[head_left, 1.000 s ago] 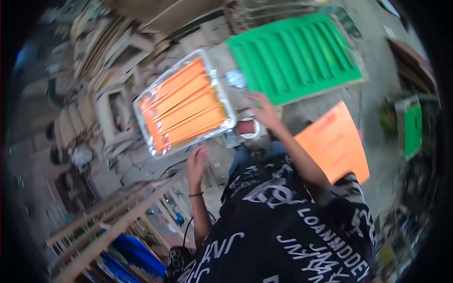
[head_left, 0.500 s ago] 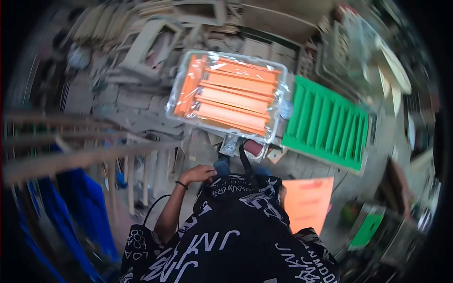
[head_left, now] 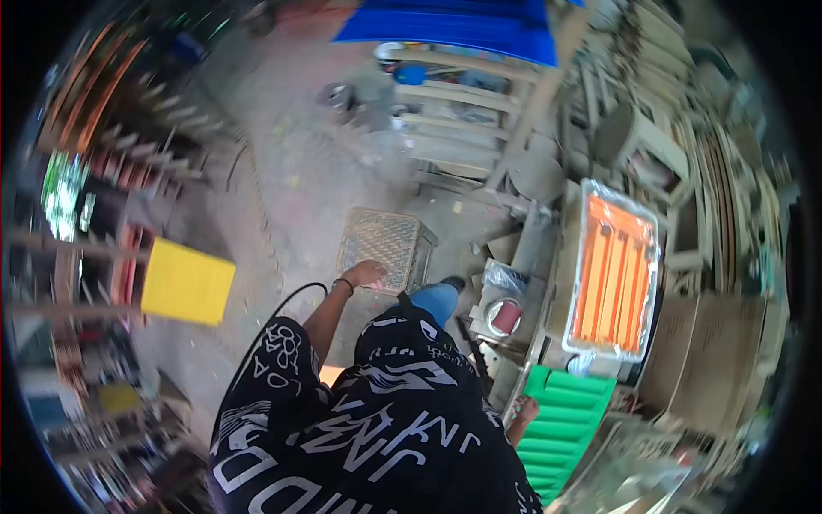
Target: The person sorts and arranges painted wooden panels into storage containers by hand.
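Note:
My left hand (head_left: 366, 274) hangs over the near edge of a woven-top stool (head_left: 377, 240), fingers loosely extended and nothing visible in them. A dark band circles that wrist. On the other side, my right hand (head_left: 524, 411) is at the edge of a green slatted panel (head_left: 561, 428); its fingers are small and blurred, and I cannot tell whether they grip the panel. A sliver of orange (head_left: 330, 374) shows beside my shirt, mostly hidden by it.
A plastic-lined bin (head_left: 646, 317) of orange slatted pieces stands right, beyond a tub of dark red material (head_left: 505, 317). A yellow panel (head_left: 188, 281) is at left. A blue panel (head_left: 454, 26) rests above a wooden rack (head_left: 462, 94). Wooden frames (head_left: 638, 146) crowd the far right.
My view has swung left, shifting the bin and green panel rightward and down. The woven stool and yellow panel have come into view. My right hand now shows at the green panel.

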